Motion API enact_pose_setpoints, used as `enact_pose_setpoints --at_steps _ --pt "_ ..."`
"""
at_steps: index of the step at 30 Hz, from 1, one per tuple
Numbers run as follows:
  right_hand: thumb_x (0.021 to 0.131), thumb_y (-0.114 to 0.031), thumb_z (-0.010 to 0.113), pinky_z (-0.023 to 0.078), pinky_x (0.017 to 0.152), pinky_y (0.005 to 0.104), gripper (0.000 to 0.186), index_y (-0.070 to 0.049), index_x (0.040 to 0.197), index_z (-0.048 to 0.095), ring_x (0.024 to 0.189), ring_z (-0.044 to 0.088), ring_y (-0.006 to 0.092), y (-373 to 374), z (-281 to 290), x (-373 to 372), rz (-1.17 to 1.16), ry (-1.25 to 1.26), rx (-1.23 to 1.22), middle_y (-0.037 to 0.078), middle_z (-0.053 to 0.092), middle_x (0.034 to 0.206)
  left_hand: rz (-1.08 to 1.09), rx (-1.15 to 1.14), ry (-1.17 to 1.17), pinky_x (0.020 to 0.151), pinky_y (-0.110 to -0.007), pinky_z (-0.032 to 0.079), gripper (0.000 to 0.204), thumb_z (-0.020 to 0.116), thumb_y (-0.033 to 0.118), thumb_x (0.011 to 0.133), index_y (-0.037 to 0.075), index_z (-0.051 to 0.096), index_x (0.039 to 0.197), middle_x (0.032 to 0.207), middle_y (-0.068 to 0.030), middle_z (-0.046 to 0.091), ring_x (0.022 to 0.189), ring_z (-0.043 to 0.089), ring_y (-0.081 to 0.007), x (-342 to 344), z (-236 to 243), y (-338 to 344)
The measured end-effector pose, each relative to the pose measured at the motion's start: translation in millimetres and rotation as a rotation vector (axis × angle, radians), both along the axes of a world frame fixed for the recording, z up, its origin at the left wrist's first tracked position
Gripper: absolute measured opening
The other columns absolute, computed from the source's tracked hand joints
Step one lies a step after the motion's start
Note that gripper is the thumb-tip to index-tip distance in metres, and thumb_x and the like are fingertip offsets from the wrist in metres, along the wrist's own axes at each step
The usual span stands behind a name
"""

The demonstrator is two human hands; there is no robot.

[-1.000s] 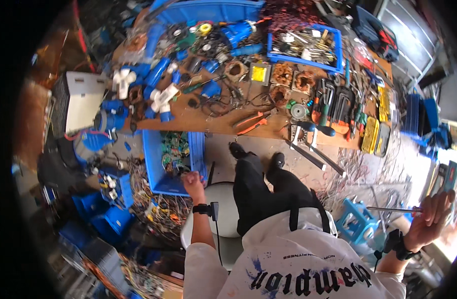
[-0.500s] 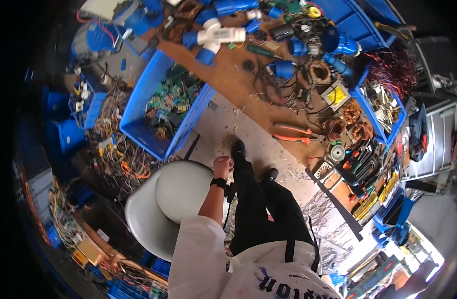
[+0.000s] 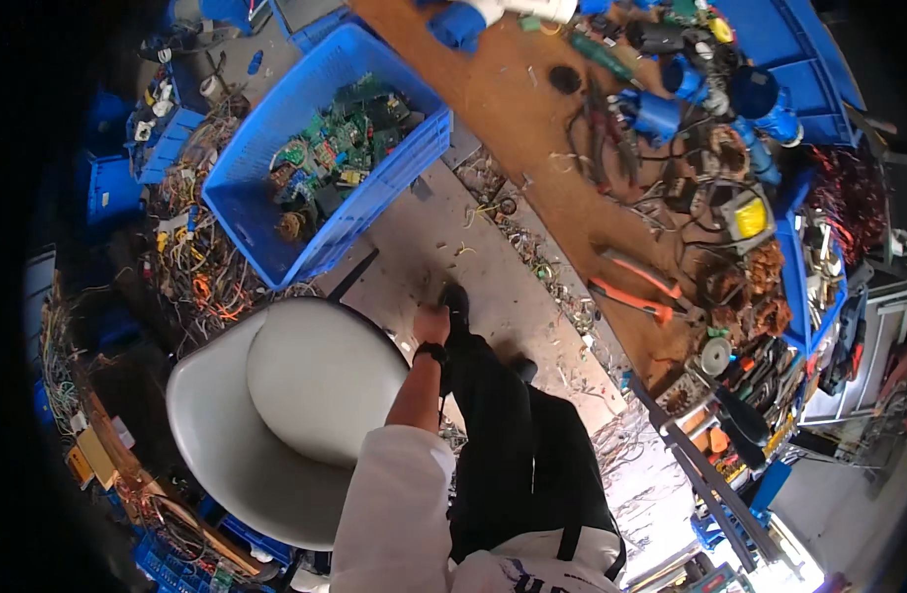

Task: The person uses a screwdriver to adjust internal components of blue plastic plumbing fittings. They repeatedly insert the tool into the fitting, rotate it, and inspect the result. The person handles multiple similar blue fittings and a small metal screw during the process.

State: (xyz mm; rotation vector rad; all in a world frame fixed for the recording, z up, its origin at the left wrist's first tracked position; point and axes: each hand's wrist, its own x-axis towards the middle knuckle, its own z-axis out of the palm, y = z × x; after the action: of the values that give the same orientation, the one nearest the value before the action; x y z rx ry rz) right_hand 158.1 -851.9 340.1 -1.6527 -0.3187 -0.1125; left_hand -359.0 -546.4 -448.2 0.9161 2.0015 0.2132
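My left hand [image 3: 431, 324], a black band on its wrist, hangs above the floor near my shoe with its fingers curled in. What it holds, if anything, is hidden. Just left of it stands a white bucket chair [image 3: 315, 381]. Farther off, a blue crate [image 3: 374, 217] contains green circuit boards [image 3: 340, 143]. To the right, pliers with orange handles [image 3: 636, 287] lie on a brown workbench [image 3: 513, 128], apart from the hand. My right hand is out of the picture.
Tangled cables [image 3: 201, 267] are heaped beyond the chair. Blue motor housings [image 3: 651, 114], copper coils [image 3: 770, 267] and a blue bin of metal parts [image 3: 809, 296] crowd the bench. Scraps litter the floor [image 3: 404, 242]. A dark bar [image 3: 700, 465] juts out at the lower right.
My view has shifted and come closer to the bench, so the chair, crate and pliers look larger. The left hand stays low beside my leg, its fingers still curled.
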Motion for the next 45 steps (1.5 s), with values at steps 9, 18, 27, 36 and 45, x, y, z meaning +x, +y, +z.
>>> enact_pose_setpoints --at_steps 9,18,27,36,45 --pt "0.095 -0.025 0.050 0.042 0.058 0.0302 0.015 -0.014 0.103 0.056 0.060 0.041 0.0133 32 -154 1 -0.130 0.108 -0.044 0.001 0.041 0.062 -0.068 0.044 0.192 0.083 -0.050 0.050 0.026 0.059 0.027 0.084 0.007 0.069 0.097 0.098 -0.0223 0.068 0.096 0.063 -0.0416 6 -83 77" --pt "0.095 -0.025 0.050 0.043 0.057 0.0303 0.012 -0.014 0.098 0.053 0.060 0.040 0.0130 46 -266 12 -0.152 0.176 -0.049 0.000 0.039 0.062 -0.124 0.064 0.193 0.083 -0.048 0.050 0.019 0.058 0.015 0.085 0.005 0.062 0.101 0.100 -0.0211 0.066 0.097 0.063 -0.0393 20 -154 113" --pt "0.096 -0.025 0.049 0.044 0.057 0.0304 0.011 -0.014 0.093 0.051 0.059 0.039 0.0128 46 -345 14 -0.182 0.243 -0.033 0.000 0.037 0.062 -0.417 0.306 0.278 0.078 -0.048 0.050 0.019 0.064 0.011 0.081 0.005 0.062 0.098 0.096 -0.0211 0.063 0.091 0.062 -0.0393 5 -255 120" --pt "0.096 -0.025 0.049 0.045 0.057 0.0304 0.013 -0.014 0.089 0.048 0.058 0.037 0.0126 40 -385 10 -0.205 0.268 -0.012 0.000 0.034 0.061 -0.663 0.224 0.375 0.079 -0.046 0.054 0.020 0.054 0.017 0.089 0.009 0.064 0.104 0.109 -0.0154 0.061 0.099 0.062 -0.0327 14 -316 124" --pt "0.096 -0.025 0.048 0.046 0.057 0.0305 0.017 -0.014 0.084 0.045 0.058 0.036 0.0123 29 -399 5 -0.232 0.279 0.020 -0.001 0.032 0.061 -1.033 -0.053 0.472 0.080 -0.046 0.055 0.023 0.051 0.015 0.091 0.006 0.062 0.108 0.112 -0.0175 0.061 0.099 0.064 -0.0354 10 -300 129"
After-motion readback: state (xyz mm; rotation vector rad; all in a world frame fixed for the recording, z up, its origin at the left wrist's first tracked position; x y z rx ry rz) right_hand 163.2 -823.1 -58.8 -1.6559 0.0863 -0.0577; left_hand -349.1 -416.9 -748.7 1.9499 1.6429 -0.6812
